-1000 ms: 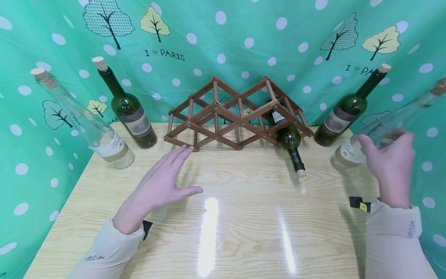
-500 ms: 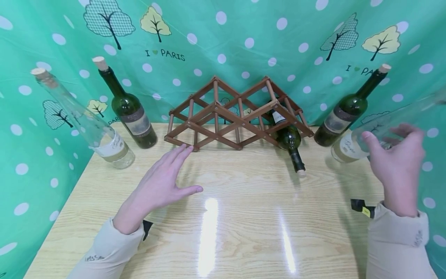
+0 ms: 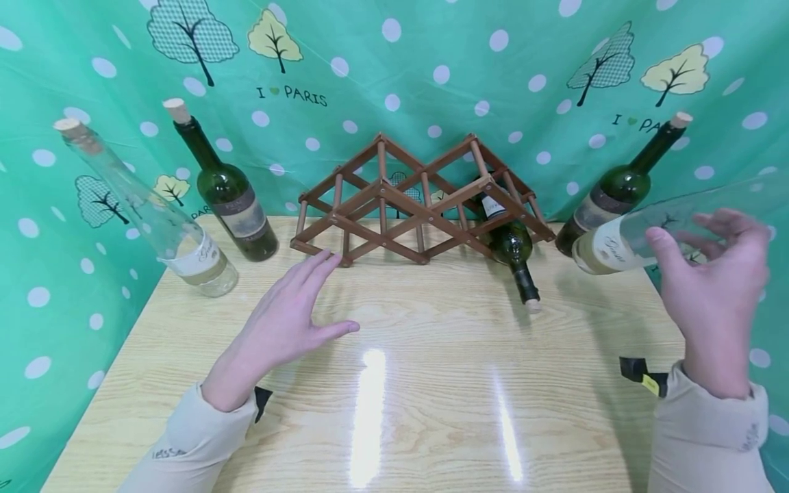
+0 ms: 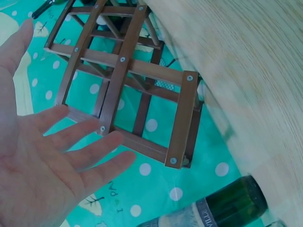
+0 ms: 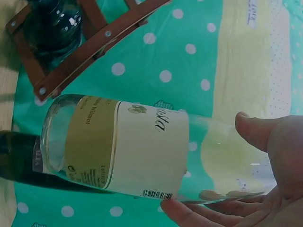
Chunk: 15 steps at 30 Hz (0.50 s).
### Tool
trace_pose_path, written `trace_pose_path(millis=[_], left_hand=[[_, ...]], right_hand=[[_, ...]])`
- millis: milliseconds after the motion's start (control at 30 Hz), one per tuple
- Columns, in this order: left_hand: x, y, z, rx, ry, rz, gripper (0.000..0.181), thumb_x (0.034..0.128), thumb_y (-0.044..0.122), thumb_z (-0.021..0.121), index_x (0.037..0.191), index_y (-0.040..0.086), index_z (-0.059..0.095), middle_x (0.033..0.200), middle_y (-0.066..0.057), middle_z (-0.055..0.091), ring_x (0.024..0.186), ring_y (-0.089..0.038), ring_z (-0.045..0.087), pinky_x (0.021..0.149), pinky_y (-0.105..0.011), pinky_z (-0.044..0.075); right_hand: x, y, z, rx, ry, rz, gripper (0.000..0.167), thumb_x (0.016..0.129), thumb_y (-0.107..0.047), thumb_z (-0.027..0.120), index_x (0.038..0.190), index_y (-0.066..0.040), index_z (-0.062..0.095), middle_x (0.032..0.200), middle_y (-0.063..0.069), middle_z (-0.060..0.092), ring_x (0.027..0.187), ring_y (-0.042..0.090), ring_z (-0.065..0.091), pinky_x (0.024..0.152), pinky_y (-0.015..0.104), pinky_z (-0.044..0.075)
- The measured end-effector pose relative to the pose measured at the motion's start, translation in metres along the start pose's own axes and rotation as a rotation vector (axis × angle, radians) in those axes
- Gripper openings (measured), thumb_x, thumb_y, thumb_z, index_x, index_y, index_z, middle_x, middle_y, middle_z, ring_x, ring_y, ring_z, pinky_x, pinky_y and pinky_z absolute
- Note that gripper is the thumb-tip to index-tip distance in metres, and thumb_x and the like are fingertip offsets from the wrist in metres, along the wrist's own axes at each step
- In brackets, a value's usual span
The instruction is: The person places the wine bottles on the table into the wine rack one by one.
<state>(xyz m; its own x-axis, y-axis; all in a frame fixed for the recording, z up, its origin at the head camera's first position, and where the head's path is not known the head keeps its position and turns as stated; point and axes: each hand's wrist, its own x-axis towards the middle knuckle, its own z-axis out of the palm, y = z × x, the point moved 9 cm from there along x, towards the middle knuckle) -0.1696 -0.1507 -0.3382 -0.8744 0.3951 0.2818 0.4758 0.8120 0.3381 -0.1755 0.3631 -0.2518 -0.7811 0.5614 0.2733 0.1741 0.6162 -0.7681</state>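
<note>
My right hand (image 3: pixel 718 294) grips a clear glass bottle (image 3: pixel 653 229) with a cream and tan label, thumb on the near side and fingers curled behind. The bottle is tilted, its base toward the rack and its neck toward the right edge. In the right wrist view the clear bottle (image 5: pixel 151 146) lies across the palm. My left hand (image 3: pixel 280 329) is spread with nothing in it, fingertips at the lower left corner of the brown wooden rack (image 3: pixel 382 195). One green bottle (image 3: pixel 511 243) rests in the rack's right part, its corked neck toward me.
At the left stand another clear bottle (image 3: pixel 200 263) and a green bottle (image 3: pixel 237 212), both corked. Behind the held bottle stands a corked green bottle (image 3: pixel 622 185). A green dotted cloth (image 3: pixel 394 68) hangs behind the wooden table (image 3: pixel 431 383).
My right hand has moved slightly right and toward me. The clear bottle it holds has tipped closer to horizontal, its base rising off the table. My left hand has barely moved.
</note>
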Motion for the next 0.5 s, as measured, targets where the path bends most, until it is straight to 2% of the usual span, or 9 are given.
trace_pose_path(millis=[133,267,500], left_hand=[[0.0004,0.0015,-0.0021,0.006,0.031,0.017,0.11,0.0801,0.06,0.088,0.162,0.005,0.04,0.164,-0.019,0.042,0.148,-0.041,0.042,0.118,-0.06,0.038],[0.0009,0.0021,-0.0038,0.01,0.048,0.024,0.11,0.0805,0.06,0.088,0.162,0.005,0.04,0.165,-0.018,0.041,0.149,-0.04,0.042,0.12,-0.059,0.036],[0.0019,0.0039,-0.0047,0.001,0.061,0.028,0.109,0.082,0.059,0.087,0.163,0.007,0.038,0.166,-0.019,0.038,0.15,-0.039,0.04,0.119,-0.06,0.036]], right_hand=[[-0.002,-0.0055,-0.0019,0.077,0.013,-0.039,0.066,0.102,-0.033,0.069,0.158,-0.024,0.033,0.153,-0.008,0.047,0.128,0.007,0.058,0.1,0.022,0.045],[-0.0042,-0.0089,-0.0006,0.123,0.01,-0.054,0.065,0.102,-0.03,0.07,0.157,-0.023,0.035,0.15,-0.009,0.05,0.124,0.005,0.061,0.101,0.022,0.047],[-0.007,-0.0101,0.0066,0.205,-0.02,-0.088,0.064,0.102,-0.026,0.071,0.156,-0.021,0.038,0.147,-0.005,0.052,0.123,0.011,0.063,0.098,0.021,0.051]])
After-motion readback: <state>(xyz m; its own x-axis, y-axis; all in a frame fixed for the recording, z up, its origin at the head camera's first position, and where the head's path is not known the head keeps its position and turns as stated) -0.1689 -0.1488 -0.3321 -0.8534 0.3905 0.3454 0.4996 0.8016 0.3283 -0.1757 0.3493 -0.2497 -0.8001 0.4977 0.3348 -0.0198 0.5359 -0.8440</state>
